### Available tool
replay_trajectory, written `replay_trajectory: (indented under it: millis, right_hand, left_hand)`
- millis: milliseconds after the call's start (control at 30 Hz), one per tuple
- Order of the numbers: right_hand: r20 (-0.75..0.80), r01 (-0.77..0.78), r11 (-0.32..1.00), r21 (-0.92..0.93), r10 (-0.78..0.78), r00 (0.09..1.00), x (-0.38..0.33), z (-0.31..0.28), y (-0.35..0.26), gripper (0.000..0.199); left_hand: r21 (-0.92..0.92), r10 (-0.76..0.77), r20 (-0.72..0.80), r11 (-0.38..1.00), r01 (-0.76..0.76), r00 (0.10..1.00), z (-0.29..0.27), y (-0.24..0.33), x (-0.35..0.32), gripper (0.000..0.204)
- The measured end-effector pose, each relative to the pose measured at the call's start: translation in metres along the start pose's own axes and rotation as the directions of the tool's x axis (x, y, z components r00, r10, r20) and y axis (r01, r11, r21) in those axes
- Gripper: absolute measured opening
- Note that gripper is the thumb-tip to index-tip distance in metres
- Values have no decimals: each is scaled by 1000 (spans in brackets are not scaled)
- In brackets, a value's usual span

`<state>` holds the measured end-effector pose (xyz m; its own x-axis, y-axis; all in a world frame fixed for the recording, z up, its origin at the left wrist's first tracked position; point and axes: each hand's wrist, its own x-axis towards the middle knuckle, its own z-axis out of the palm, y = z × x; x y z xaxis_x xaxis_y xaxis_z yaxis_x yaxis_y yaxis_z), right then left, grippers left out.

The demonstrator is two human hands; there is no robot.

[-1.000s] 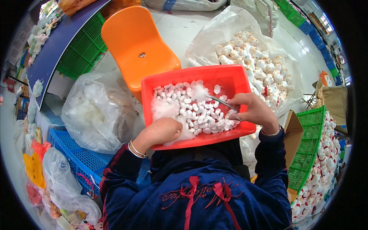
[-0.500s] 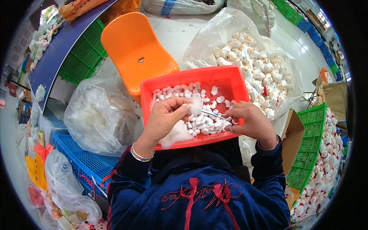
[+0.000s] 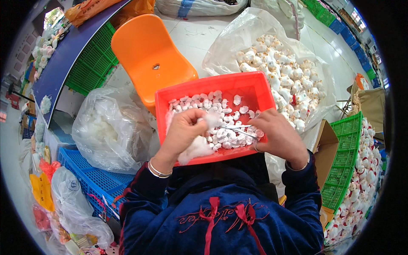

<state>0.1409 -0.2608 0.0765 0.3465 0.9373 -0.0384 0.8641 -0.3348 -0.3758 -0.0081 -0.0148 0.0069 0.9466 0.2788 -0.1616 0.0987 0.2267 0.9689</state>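
A red plastic tray (image 3: 250, 87) rests on my lap, holding several small white stuffed pieces (image 3: 212, 104). Over its near half, my left hand (image 3: 185, 129) pinches a tuft of white stuffing (image 3: 196, 146) that hangs down over the tray's front rim. My right hand (image 3: 278, 134) grips slim metal tweezers (image 3: 231, 127), whose tips point left toward the tuft at my left fingers. Both wrists wear thin bangles, and both sleeves are dark blue.
An orange chair (image 3: 151, 59) stands behind the tray. A clear bag of white stuffing (image 3: 110, 127) lies at the left over a blue crate (image 3: 91, 178). A large bag of small plush toys (image 3: 280, 72) sits at the back right. A green crate of toys (image 3: 352, 170) is at right.
My left hand lifted from the tray's front left corner with a tuft of stuffing and met the tweezers over the tray. My right hand drew in toward the middle.
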Motion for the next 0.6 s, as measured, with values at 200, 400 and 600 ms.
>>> replay_trajectory:
  millis: [200,400,600]
  right_hand:
    - [-37,121,962,243,-116,993,4,13,5,83]
    - [-115,48,970,238,-21,993,5,20,2,75]
    - [-69,7,986,165,5,998,0,12,4,45]
  left_hand:
    - [-57,-3,100,998,9,995,0,9,-5,19]
    - [53,-7,25,999,6,1000,-2,10,-7,18]
    - [34,32,4,999,-32,999,1,10,-7,18]
